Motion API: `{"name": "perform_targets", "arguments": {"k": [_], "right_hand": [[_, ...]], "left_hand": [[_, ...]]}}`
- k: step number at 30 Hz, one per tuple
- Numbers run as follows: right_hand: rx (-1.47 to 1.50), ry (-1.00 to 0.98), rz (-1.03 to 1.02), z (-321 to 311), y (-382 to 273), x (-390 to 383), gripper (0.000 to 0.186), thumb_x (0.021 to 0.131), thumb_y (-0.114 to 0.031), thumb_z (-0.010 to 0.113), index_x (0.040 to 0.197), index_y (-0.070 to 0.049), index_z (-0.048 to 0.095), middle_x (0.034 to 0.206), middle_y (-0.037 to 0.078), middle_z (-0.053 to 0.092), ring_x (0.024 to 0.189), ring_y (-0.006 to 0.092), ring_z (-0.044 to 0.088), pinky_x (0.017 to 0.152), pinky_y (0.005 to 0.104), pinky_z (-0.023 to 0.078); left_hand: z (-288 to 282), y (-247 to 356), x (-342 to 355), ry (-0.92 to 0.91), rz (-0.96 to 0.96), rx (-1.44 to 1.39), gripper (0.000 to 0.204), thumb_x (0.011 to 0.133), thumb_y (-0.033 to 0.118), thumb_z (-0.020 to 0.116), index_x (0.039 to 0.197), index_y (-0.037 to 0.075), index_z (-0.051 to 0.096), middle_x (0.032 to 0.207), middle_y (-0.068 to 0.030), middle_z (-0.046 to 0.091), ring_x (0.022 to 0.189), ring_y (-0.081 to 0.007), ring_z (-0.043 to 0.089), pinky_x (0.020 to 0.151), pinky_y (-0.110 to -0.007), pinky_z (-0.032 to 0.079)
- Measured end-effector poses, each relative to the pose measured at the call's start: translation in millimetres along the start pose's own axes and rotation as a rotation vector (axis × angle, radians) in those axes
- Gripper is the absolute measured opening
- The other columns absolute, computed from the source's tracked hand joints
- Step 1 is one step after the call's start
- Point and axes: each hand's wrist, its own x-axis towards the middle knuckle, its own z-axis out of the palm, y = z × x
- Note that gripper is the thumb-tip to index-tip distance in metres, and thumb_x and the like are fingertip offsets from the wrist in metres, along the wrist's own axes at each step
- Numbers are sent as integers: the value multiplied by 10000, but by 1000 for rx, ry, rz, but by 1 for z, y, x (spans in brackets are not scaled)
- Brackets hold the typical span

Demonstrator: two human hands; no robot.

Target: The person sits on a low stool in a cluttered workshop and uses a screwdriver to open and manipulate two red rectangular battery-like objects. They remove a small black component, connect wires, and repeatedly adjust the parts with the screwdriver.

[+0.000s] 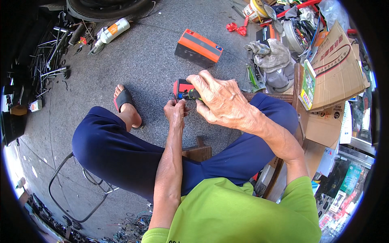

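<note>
My right hand (223,97) is wrapped round a screwdriver-like tool (193,94) with a black and green grip and a blue part near its tip; the palm hides much of it. The tool's tip end meets a red and black block-shaped thing (178,86), which is largely covered by my right hand. Close below that end, my left hand (176,111) has its fingers pinched together. Whatever they hold is too small to make out. Beyond both hands, an orange-topped black battery-like box (199,47) lies on the floor.
A white bottle (115,30) lies near a tyre (107,10) at the far left, by scattered metal tools (48,60). Grey rags (269,56), a bucket (256,10) and a cardboard box (336,69) crowd the right. A metal-framed stool (60,186) stands at the lower left.
</note>
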Motion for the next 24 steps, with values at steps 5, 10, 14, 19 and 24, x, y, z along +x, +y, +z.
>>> {"name": "perform_targets", "arguments": {"k": [5, 10, 14, 19, 24], "right_hand": [[-142, -109, 128, -2, -4, 2, 426, 861, -325, 638, 1098, 2, 504, 898, 170, 575, 688, 298, 664, 535, 376, 522], [-85, 12, 73, -1, -1, 0, 496, 846, -368, 664, 1149, -7, 508, 863, 137, 588, 676, 292, 660, 527, 375, 510], [-32, 109, -28, 3, 1, 0, 548, 825, -320, 684, 1221, -16, 457, 875, 138, 588, 676, 300, 658, 526, 389, 506], [-85, 11, 80, 2, -6, -3, 534, 831, -311, 679, 1218, -15, 460, 892, 143, 597, 679, 282, 662, 516, 375, 505], [-153, -96, 173, 0, -5, 1, 511, 842, -358, 668, 1169, -6, 494, 880, 146, 581, 683, 282, 660, 522, 371, 507]], "left_hand": [[0, -2, 2, -2, -4, -27, 131, 781, 107, 657, 797, 8, 572, 630, -69, 593, 484, -154, 594, 408, -257, 437], [-1, -3, 3, -2, 26, -37, 127, 781, 103, 656, 780, 3, 576, 628, -70, 593, 478, -150, 586, 408, -258, 430], [0, -2, 1, -8, 36, -18, 127, 780, 100, 656, 771, 0, 578, 622, -69, 592, 474, -150, 584, 413, -256, 426], [-2, -3, 3, -28, 10, -44, 120, 779, 99, 649, 779, 0, 580, 618, -70, 591, 475, -150, 585, 416, -252, 423], [-4, -7, 7, -41, 15, -56, 123, 774, 97, 647, 780, -6, 580, 630, -72, 593, 478, -150, 586, 411, -253, 416]]}}
